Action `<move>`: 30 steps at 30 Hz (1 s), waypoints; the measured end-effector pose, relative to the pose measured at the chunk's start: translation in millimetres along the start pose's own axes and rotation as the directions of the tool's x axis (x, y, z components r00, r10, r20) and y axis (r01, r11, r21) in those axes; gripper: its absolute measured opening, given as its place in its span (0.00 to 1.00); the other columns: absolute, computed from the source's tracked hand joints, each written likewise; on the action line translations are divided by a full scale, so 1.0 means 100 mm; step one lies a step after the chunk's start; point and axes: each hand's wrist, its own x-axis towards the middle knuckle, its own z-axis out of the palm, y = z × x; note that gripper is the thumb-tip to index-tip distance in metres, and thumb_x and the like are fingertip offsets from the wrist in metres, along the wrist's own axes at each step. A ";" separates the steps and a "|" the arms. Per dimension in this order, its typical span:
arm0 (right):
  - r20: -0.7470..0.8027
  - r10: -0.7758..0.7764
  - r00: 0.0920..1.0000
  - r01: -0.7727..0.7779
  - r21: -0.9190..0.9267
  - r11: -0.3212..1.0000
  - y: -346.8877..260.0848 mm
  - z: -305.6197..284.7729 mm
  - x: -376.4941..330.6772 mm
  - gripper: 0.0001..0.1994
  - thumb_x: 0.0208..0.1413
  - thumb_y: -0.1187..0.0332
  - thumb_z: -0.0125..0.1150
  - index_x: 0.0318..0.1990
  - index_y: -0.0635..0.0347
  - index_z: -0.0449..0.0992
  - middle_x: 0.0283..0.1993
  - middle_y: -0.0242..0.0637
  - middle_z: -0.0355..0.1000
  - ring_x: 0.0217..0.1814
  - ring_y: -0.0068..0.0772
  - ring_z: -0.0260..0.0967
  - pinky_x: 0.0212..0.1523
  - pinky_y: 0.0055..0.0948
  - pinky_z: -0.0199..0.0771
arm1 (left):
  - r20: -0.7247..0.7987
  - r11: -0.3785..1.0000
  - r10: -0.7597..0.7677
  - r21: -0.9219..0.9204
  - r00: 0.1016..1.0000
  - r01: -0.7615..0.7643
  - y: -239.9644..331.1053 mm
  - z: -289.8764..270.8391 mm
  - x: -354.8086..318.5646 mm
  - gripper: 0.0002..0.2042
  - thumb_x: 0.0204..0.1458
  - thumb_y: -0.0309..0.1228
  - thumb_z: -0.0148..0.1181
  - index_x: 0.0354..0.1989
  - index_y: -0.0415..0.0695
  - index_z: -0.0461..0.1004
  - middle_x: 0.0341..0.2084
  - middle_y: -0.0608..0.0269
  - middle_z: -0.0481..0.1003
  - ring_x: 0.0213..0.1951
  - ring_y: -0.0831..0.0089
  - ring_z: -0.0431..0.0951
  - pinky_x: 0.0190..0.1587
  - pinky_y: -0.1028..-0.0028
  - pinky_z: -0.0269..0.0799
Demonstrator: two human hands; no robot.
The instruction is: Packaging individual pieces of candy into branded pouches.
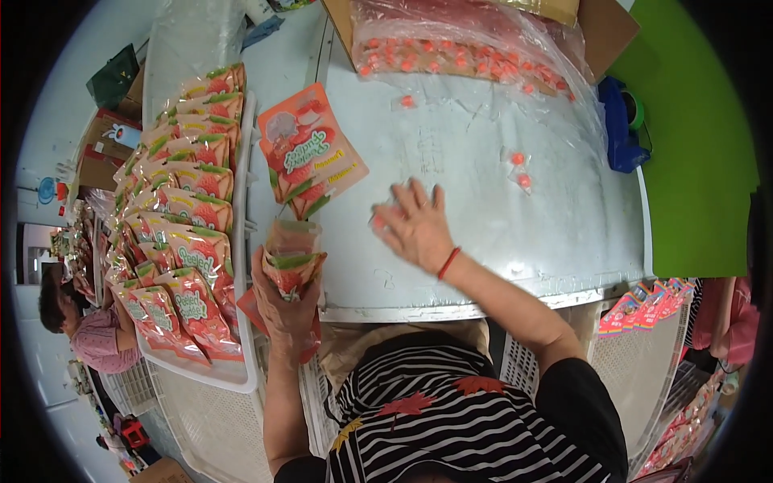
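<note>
My left hand (282,302) is wrapped round a pink snack pouch (294,270) near the table's front edge. The pouch stands upright with its clear top toward the far side. Over the middle of the table, my right hand (419,225) has its fingers spread, slightly blurred. Beneath its fingertips shows a small red wrapped candy (385,216); whether the fingers touch it I cannot tell. A flat pink pouch (310,149) lies on the table beyond my left hand. Two more wrapped candies (519,169) lie to the right, and a single candy (407,101) farther back.
A white crate (251,338) full of filled pouches stands on the left. At the back, a cardboard box (600,32) lined with clear plastic holds many candies. A blue tape dispenser (620,133) sits at the right edge. Other people (105,342) are at both sides.
</note>
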 end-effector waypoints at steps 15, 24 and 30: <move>-0.095 0.094 0.991 -0.118 -0.287 0.951 2.01 -0.03 1.69 0.26 0.54 0.54 0.53 0.56 0.59 0.64 0.60 0.54 0.59 0.61 0.56 0.56 0.63 0.54 0.48 | -0.047 0.997 0.041 0.062 0.998 -0.038 0.10 0.03 0.15 0.44 0.34 0.28 0.73 0.61 0.36 0.52 0.50 0.43 0.66 0.50 0.49 0.70 0.52 0.61 0.66; -0.058 0.406 0.912 -0.409 -0.200 0.890 1.50 0.46 2.21 0.30 0.53 0.40 0.45 0.58 0.45 0.65 0.67 0.44 0.50 0.69 0.53 0.43 0.63 0.59 0.42 | -0.024 0.996 -0.005 0.093 1.000 0.007 0.09 0.06 0.21 0.44 0.34 0.27 0.72 0.61 0.36 0.51 0.50 0.43 0.66 0.50 0.50 0.70 0.52 0.62 0.66; 0.066 0.095 0.993 -0.091 -0.065 0.994 1.19 0.36 1.49 0.20 0.50 0.51 0.56 0.48 0.49 0.71 0.54 0.43 0.61 0.62 0.48 0.53 0.58 0.57 0.50 | -0.027 0.994 0.064 0.088 0.998 -0.061 0.15 0.13 0.23 0.45 0.33 0.34 0.76 0.58 0.31 0.54 0.49 0.42 0.65 0.47 0.48 0.70 0.48 0.60 0.68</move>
